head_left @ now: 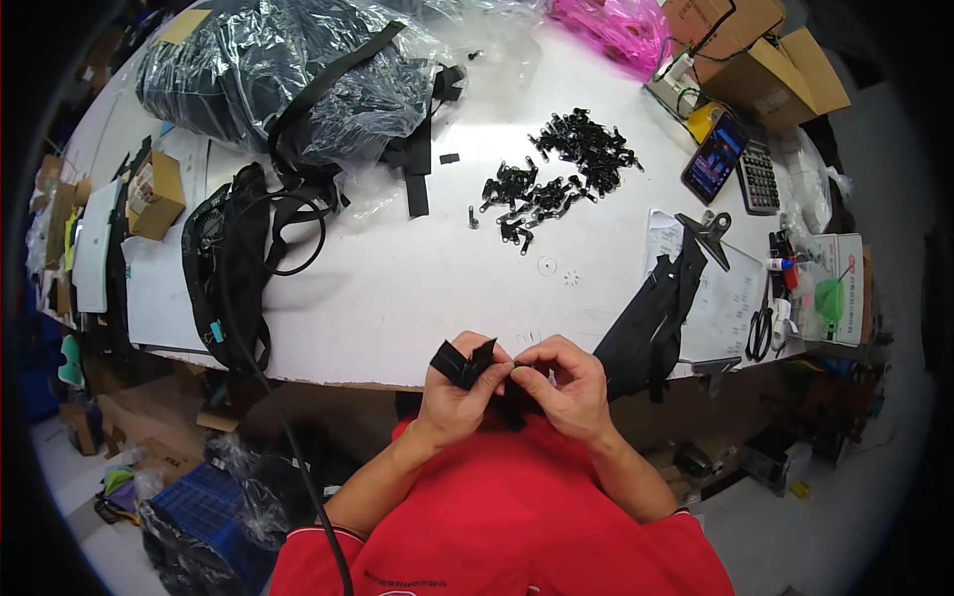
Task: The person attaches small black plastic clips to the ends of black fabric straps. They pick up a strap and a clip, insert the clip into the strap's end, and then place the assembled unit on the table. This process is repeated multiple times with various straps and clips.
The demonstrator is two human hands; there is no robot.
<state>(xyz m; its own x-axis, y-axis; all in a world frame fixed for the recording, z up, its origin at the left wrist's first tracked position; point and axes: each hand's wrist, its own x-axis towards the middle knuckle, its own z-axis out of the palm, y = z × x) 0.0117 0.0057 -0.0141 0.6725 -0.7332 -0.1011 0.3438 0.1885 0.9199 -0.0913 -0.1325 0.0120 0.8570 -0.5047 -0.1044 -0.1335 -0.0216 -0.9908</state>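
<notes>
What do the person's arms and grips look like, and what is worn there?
The left grip and right grip are human hands without gloves. Both forearms are bare. Short red sleeves have thin white edging; a black cable crosses the left one.

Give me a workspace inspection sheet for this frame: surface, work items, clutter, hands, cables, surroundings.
Surface: white tabletop, small marks near the middle.
Work items: black fabric strip in hand; small black pieces heaped; black straps at right.
Clutter: phone, calculator, plastic-wrapped bundle.
Hands: left hand holds the strip; right hand close beside, grip unclear.
Cables: black cable at left, crossing the front edge.
Surroundings: blue crate below left.
</notes>
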